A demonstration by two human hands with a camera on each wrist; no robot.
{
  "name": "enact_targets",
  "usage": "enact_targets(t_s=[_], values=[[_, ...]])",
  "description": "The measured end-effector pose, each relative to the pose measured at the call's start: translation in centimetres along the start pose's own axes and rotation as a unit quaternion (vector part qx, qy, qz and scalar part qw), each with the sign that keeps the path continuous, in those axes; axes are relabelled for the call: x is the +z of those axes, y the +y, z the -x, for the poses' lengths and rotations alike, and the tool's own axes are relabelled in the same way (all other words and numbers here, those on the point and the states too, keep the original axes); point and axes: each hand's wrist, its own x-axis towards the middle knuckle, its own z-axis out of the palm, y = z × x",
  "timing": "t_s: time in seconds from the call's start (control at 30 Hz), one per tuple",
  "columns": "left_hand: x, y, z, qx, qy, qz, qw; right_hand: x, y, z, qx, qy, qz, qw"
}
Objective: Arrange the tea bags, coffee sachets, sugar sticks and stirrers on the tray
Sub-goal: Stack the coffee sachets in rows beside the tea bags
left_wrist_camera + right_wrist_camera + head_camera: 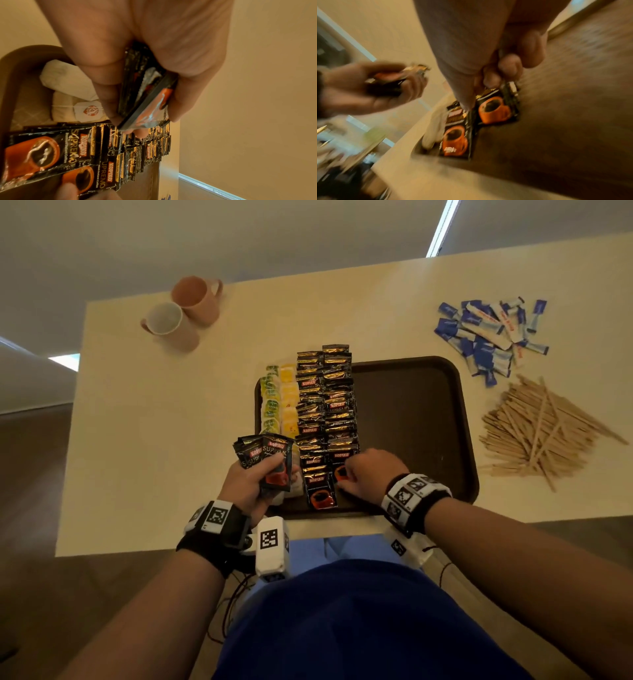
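Note:
A brown tray [411,405] lies mid-table. On its left part are two rows of tea bags [279,398] and two long overlapping rows of black coffee sachets [325,405]. My left hand [270,470] hovers over the tray's near-left corner and grips a stack of coffee sachets [150,105]. My right hand [347,477] is down on the tray, its curled fingers and thumb pinching the nearest coffee sachet [494,112] of the right row. White tea bags [68,81] show under the left hand. Sugar sticks [489,333] and wooden stirrers [537,429] lie in piles on the table to the right of the tray.
Two pink mugs [178,309] stand at the table's far left. The tray's right half [421,412] is bare. The table's near edge runs just below the tray, close to my body. The right wrist view is blurred.

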Motion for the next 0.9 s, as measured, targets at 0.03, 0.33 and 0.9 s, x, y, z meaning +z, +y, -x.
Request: enact_targets(t_s=[0.03,0.33,0.9], values=[[0.0,0.1,0.0,-0.001,0.004,0.005,1.000,0.1,-1.1,-0.1,-0.034,-0.020,0.055,0.998],[0.0,0.6,0.2,-0.001,0.010,0.035,0.999,0.8,-5.6,-2.0,-0.140,-0.090,0.203,0.965],[-1.2,0.2,0.1,0.005,0.045,0.077,0.996,0.5,-5.6,-3.4,-0.105,-0.032,0.170,0.979]])
